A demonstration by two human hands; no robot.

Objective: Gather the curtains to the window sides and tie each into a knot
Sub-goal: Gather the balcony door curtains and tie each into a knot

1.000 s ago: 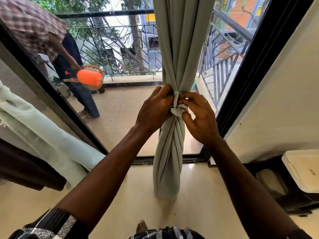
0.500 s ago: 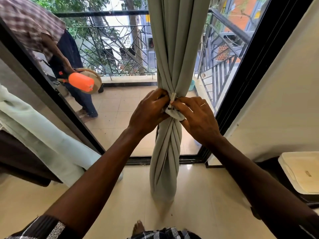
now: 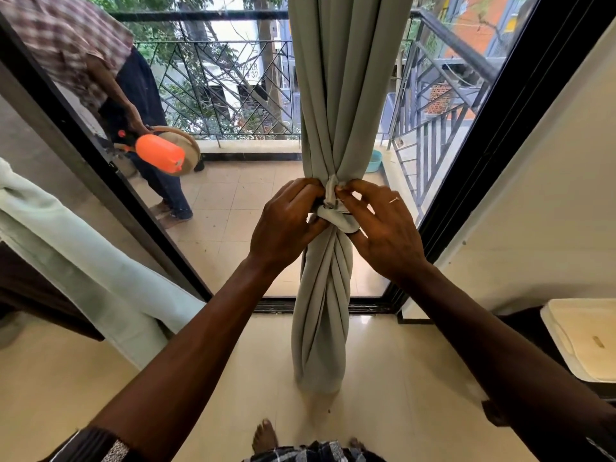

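Observation:
A grey-green curtain (image 3: 343, 95) hangs bunched in front of the glass door, twisted below the waist and ending near the floor. At mid height a small knot (image 3: 333, 208) cinches it. My left hand (image 3: 286, 225) grips the knot from the left, fingers curled into the fabric. My right hand (image 3: 383, 231) pinches the knot's short upright tail from the right, a ring on one finger. A second, paler curtain (image 3: 83, 261) hangs slanted at the left edge.
Beyond the glass, a person in a checked shirt (image 3: 66, 45) stands on the balcony holding an orange container (image 3: 160, 156). The black door frame (image 3: 500, 155) rises on the right. A cream lidded box (image 3: 583, 341) sits low right. My bare feet (image 3: 265, 435) show at the bottom.
Both hands stayed on the knot, and my right fingers shifted up onto its tail. The person outside lowered the orange container slightly.

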